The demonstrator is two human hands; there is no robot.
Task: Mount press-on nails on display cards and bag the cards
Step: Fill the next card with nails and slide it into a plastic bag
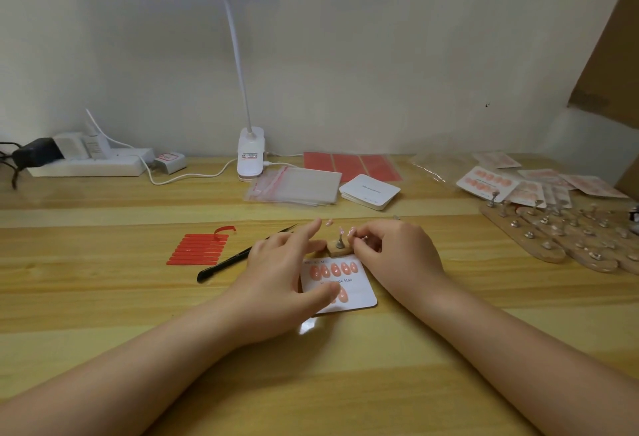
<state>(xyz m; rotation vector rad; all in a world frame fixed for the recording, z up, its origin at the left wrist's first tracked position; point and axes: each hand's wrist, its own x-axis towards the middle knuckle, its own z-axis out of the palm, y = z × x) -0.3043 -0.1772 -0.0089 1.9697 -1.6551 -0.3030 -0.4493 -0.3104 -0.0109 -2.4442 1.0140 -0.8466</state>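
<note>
Progress — display card part-filled, far row done | our right hand fingers pinch a nail off its stand; left hand spread, holding nothing | bags wait.

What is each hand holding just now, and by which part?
The right hand pinches something small above the wooden strip, apparently a nail; its grip point is unclear. The left hand holds nothing.

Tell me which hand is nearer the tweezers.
Left. The left hand lies just right of the tweezers, over their tip end. The right hand is further right, beyond the nail card, pinching something small by the wooden stand.
</note>
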